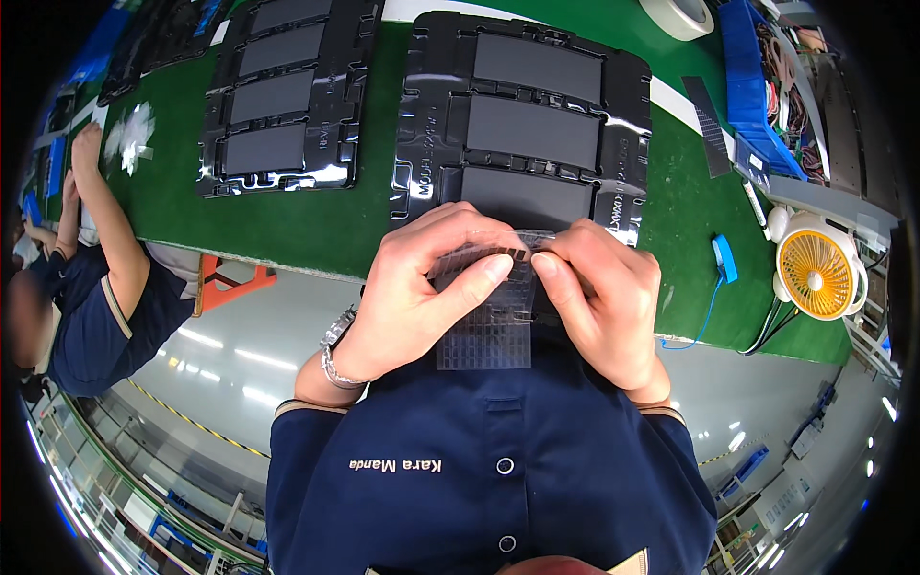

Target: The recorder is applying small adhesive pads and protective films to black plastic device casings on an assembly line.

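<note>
In front of my chest, both hands hold a clear sheet (484,343) dotted with rows of small dark rectangular pieces. My left hand (414,287) pinches its upper part between thumb and fingers, a metal bracelet on the wrist. Close beside it, my right hand (611,299) has its thumb and bent index finger closed on the sheet's upper right edge. Just beyond my hands lies a glossy black moulded tray (433,107), seating several flat dark grey rectangular panels (533,129). My fingers partly cover the tray's near end.
Another black tray (340,91) with grey panels lies left on the green table (287,225). Rightward are a tape roll (698,24), blue bin (752,81) of wires, marker (756,205), blue corded band (724,258) and yellow-white fan (821,271). A co-worker (115,316) sits at left.
</note>
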Motion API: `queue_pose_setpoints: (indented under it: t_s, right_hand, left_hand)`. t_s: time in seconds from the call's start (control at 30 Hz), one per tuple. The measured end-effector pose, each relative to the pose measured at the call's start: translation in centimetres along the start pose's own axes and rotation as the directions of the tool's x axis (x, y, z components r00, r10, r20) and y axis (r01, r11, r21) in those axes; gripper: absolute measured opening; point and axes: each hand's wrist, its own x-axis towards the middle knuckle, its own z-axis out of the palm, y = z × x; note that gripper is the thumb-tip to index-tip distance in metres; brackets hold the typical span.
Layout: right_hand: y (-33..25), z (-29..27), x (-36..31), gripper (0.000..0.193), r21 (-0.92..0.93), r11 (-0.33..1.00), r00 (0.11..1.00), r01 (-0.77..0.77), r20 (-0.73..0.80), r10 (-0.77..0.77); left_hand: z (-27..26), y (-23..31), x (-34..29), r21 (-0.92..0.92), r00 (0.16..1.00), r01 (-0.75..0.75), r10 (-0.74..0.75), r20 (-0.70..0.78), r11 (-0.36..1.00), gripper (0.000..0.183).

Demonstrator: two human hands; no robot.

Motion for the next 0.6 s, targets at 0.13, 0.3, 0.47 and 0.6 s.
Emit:
queue_pose_setpoints:
  t_s: [0.13, 0.3, 0.47, 0.6]
  right_hand:
    - [0.07, 0.31, 0.05, 0.010, 0.035, 0.999, 1.000, 0.009, -0.011, -0.009]
    - [0.30, 0.28, 0.10, 0.010, 0.035, 0.999, 1.000, 0.018, 0.001, -0.018]
    - [0.54, 0.24, 0.10, 0.009, 0.085, 0.996, 0.999, 0.007, 0.035, -0.010]
    - [0.45, 0.38, 0.14, 0.010, 0.111, 0.994, 0.999, -0.016, 0.031, 0.013]
  left_hand:
    - [-0.35, -0.17, 0.51, 0.113, 0.989, -0.145, 0.145, 0.015, 0.983, 0.014]
    - [-0.22, -0.14, 0.41, 0.134, 0.989, -0.142, 0.145, -0.010, 0.981, 0.013]
    - [-0.12, -0.01, 0.43, 0.168, 0.987, -0.152, 0.160, -0.033, 0.974, 0.011]
    - [-0.15, -0.18, 0.48, 0.214, 0.978, -0.195, 0.207, -0.036, 0.957, 0.011]
